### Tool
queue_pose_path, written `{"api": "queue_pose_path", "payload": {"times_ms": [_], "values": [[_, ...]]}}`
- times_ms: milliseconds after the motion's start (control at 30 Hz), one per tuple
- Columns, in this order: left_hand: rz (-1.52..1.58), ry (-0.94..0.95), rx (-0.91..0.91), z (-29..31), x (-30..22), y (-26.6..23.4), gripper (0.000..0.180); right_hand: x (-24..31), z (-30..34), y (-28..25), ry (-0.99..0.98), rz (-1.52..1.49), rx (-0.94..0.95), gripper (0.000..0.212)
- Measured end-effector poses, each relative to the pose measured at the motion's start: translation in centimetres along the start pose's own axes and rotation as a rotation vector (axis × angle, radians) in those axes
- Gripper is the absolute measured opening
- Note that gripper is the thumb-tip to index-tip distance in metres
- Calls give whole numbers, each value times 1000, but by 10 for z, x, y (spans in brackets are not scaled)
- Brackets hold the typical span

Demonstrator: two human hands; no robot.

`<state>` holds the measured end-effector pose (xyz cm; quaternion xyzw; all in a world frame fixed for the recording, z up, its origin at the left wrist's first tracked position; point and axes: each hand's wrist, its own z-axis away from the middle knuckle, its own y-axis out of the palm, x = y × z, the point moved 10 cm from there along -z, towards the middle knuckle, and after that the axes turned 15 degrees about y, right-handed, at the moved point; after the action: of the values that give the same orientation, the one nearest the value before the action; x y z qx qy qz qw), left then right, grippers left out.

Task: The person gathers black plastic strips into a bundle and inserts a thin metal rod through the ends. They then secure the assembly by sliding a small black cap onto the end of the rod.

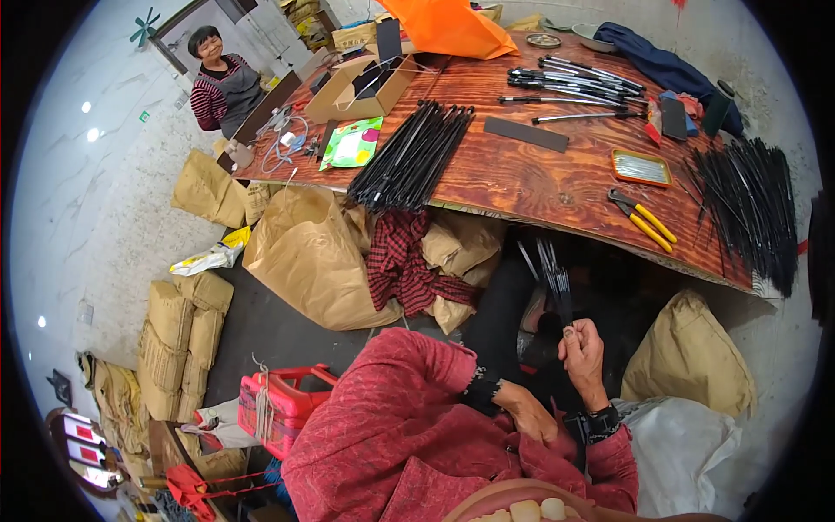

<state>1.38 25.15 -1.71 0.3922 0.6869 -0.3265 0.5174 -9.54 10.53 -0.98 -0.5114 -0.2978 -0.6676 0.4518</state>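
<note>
My right hand (583,355) is closed round a small bundle of thin black rods (557,283). Their silvery ends fan upward, just below the table's front edge. Nearer my body, my left hand (527,409) is bent downward with its fingers together; the fingertips are hidden, and I cannot make out what they hold. On the wooden table (513,187) lie a large pile of black rods (410,155), more black-and-silver rods (578,87) at the back and a third dark heap (748,204) at the right. Yellow-handled pliers (644,219) lie near the front edge.
A small orange-rimmed tray (642,168) holds thin silvery pieces. An open cardboard box (358,90) and a green packet (351,143) are at the left. Brown sacks (691,352) stand below, a red plastic stool (283,404) beside me. Another person (228,87) stands beyond the table.
</note>
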Motion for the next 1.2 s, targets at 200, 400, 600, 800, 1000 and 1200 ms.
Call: {"api": "queue_pose_path", "payload": {"times_ms": [200,400,600,800,1000,1200], "values": [[25,203,-34,4,37,1,29,-9,-5,10,11,-14,23,17],[157,151,-43,11,55,2,22,-3,4,6,42,3,6,15],[165,-91,18,10,1,-20,35,-7,6,3,29,-6,-8,15],[61,-77,69,-5,-8,-2,43,-18,-1,7,40,-13,-2,16],[152,-8,80,-7,22,3,54,-17,-6,8,73,11,32,15],[195,-63,54,19,6,-6,51,-21,-13,15,66,8,48,15]]}}
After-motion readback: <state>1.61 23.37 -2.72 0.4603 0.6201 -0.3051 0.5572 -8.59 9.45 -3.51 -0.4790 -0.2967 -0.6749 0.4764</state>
